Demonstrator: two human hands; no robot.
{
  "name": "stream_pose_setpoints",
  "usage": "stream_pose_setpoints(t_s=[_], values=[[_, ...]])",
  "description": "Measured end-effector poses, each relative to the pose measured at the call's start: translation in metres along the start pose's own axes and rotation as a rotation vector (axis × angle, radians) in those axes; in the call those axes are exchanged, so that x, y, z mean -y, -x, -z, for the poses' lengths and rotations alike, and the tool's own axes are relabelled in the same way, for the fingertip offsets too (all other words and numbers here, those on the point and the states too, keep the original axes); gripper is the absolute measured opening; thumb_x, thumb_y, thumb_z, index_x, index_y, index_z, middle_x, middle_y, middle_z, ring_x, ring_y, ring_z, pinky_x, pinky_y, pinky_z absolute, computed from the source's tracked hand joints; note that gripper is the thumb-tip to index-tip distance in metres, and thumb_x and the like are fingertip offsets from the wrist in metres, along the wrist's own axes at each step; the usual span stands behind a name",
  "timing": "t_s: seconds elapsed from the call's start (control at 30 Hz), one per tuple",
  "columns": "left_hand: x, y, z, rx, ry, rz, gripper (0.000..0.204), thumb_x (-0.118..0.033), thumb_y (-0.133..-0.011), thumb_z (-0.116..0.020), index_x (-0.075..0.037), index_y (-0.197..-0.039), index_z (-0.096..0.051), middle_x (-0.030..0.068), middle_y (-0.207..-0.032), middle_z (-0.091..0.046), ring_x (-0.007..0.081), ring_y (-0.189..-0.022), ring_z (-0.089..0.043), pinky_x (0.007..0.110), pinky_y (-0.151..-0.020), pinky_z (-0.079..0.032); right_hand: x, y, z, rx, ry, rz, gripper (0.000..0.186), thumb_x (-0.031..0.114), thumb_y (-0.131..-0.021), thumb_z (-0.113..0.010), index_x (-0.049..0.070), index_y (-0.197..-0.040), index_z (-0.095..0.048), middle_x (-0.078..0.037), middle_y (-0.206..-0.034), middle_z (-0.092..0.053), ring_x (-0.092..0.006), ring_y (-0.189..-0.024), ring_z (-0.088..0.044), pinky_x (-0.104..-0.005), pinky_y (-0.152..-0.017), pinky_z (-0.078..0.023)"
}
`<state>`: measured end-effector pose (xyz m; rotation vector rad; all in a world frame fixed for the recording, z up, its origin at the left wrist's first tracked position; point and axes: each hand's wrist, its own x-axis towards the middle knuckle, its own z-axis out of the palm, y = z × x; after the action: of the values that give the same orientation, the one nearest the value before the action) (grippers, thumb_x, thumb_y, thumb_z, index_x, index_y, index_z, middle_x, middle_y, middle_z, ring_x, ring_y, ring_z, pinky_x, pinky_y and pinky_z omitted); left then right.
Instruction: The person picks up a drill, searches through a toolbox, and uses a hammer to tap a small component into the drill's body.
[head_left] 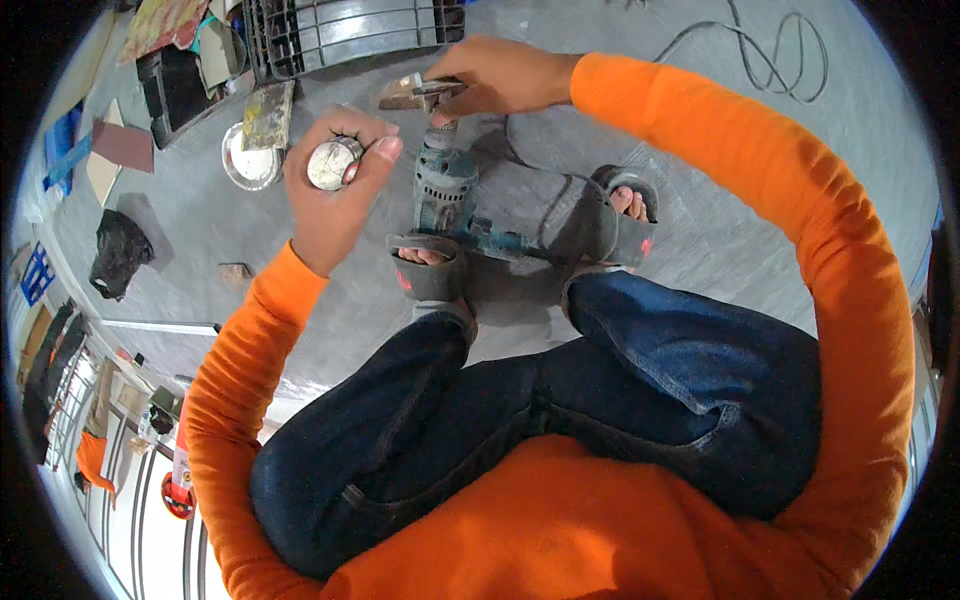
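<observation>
Squatting over grey floor [720, 250], a person [560, 510] in orange is, by judgement, prob. midway through the work in hand. Wire cage [365, 22]: at far edge of floor. Power tool [447, 182], dusty teal: down on floor, rear by L slipper [428, 272], front end pointing away. Pale round dish [232, 158]: to the left, partly hidden by a stained board [268, 115]. R hand [505, 78]: partly closed, fingers curled at tool's front end & gripping a flat brownish piece [403, 93]; whether piece is also fixed to tool, can't tell. L hand [332, 215]: closed round a whitish cylinder [333, 163], seen end-on, near tool but apart from it. Done, as judged: tool placed, both hands engaged. Remaining: front end not yet let go, cylinder not yet set down; its contents, if any, can't be made out.
</observation>
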<state>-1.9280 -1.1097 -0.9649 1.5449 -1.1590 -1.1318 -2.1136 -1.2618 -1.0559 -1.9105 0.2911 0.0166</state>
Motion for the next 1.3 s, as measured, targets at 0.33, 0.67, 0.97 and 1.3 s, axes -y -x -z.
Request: stream_pose_setpoints(t_s=[0.33,0.67,0.97,1.3], values=[[-0.004,0.027,0.016,0.166,-0.118,0.008,0.016,-0.005,-0.085,-0.076,-0.002,-0.085,-0.061,0.0025,-0.081,-0.061,0.0095,-0.074,-0.054,0.025,-0.069,-0.044,-0.018,-0.001,0.014,0.122,0.046,-0.012,0.031,0.025,-0.088,-0.075,0.005,-0.109,-0.066,-0.019,-0.085,-0.070,-0.0353,-0.078,-0.066,-0.0458,-0.071,-0.049],[-0.022,0.068,0.025,0.213,-0.342,0.092,0.016,-0.005,-0.087,-0.072,-0.003,-0.083,-0.057,0.0037,-0.078,-0.058,0.0136,-0.078,-0.060,0.028,-0.072,-0.047,-0.013,0.004,0.025,0.203,0.272,-0.101,0.026,0.015,-0.087,-0.067,0.007,-0.112,-0.070,-0.018,-0.099,-0.071,-0.0369,-0.092,-0.067,-0.0468,-0.079,-0.050],[-0.023,0.086,0.027,0.224,-0.450,0.145,0.018,-0.009,-0.087,-0.074,-0.003,-0.080,-0.058,0.0014,-0.074,-0.057,0.0086,-0.066,-0.050,0.026,-0.062,-0.041,0.016,-0.036,-0.002,0.193,0.491,-0.017,0.022,0.011,-0.087,-0.062,0.005,-0.106,-0.070,-0.019,-0.095,-0.070,-0.0381,-0.088,-0.068,-0.0496,-0.075,-0.052],[-0.030,0.106,0.026,0.140,-0.488,0.151,0.017,-0.010,-0.086,-0.075,-0.003,-0.081,-0.059,0.0022,-0.074,-0.057,0.0113,-0.067,-0.051,0.027,-0.063,-0.042,0.002,-0.056,-0.061,-0.114,0.470,-0.053,0.028,0.027,-0.088,-0.065,0.007,-0.107,-0.069,-0.019,-0.095,-0.070,-0.0384,-0.087,-0.068,-0.0495,-0.076,-0.052]])
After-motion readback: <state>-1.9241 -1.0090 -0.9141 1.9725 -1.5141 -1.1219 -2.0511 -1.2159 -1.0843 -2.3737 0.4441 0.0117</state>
